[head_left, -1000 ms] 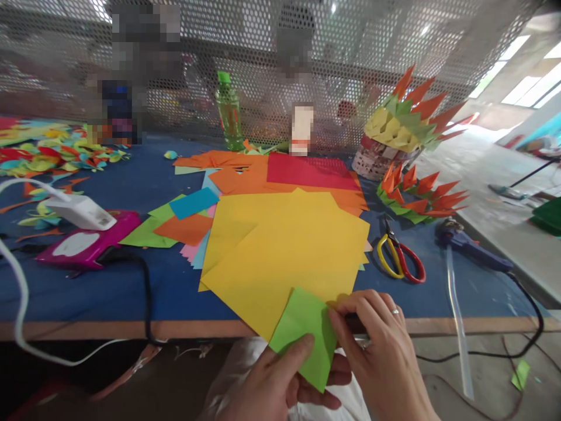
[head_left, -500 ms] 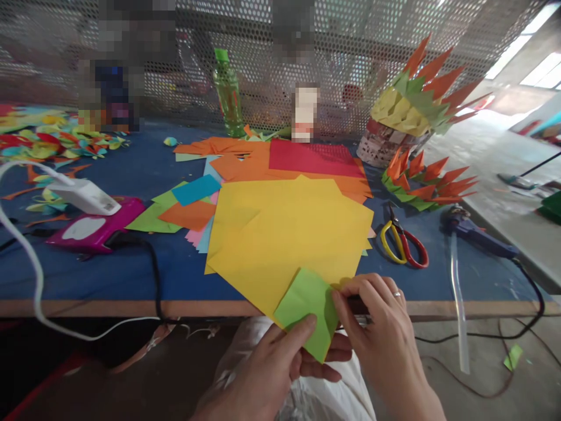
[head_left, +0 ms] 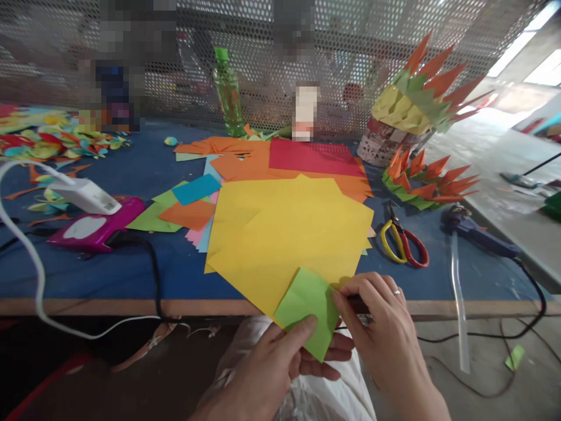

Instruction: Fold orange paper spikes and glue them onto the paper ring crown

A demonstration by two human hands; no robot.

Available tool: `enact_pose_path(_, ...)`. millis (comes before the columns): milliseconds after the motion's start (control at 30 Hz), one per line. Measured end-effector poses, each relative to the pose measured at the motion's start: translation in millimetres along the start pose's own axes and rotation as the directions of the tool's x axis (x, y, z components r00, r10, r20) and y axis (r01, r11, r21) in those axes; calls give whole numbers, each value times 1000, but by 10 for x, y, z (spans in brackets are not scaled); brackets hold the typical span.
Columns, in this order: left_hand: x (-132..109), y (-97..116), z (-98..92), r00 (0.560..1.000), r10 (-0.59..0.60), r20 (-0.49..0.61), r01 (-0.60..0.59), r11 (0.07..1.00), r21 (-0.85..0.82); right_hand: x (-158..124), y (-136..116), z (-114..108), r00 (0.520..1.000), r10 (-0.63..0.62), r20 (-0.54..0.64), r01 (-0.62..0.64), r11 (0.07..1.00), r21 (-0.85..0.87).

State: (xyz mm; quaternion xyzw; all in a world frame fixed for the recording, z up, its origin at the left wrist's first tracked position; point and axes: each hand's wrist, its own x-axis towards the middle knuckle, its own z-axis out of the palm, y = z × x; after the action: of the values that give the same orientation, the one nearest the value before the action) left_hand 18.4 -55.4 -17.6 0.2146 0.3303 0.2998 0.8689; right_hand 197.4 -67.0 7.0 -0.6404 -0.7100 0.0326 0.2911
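A square piece of green paper is held at the table's front edge, overlapping the near corner of a large yellow paper sheet. My left hand grips it from below, thumb on top and fingers underneath. With thumb and forefinger, my right hand pinches the green paper's right corner; a ring is on one finger. Scissors with one yellow and one red handle lie to the right of the sheet. Orange and red paper lies behind the yellow sheet.
A glue gun with a clear stick rests at right, before an orange-and-green paper ring. A similar crown stands on a tub. At left are a magenta power strip, cables and paper scraps. A green bottle stands at the back.
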Motion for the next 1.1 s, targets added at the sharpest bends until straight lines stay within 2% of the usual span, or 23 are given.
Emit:
enact_pose_path(267, -16, 33, 49, 1000, -8, -17, 8, 1000, 17, 2, 24, 23, 1000, -1, 6, 1, 1000, 8)
enact_pose_path(567, 17, 33, 34, 999, -31, -24, 31, 999, 16, 11, 48, 43, 997, -53, -48, 54, 999, 9)
enact_pose_path(667, 10, 44, 49, 999, -34, -41, 34, 999, 22, 11, 63, 41, 996, -77, -37, 77, 997, 4)
enact_pose_path(867, -16, 21, 50, 1000, -18, -18, 18, 1000, 11, 12, 52, 36, 998, -37, -53, 37, 999, 6)
enact_pose_path(1100, -11, 2, 29, 1000, -8, -24, 8, 1000, 1, -21, 107, 53, 997, -73, -31, 72, 997, -13)
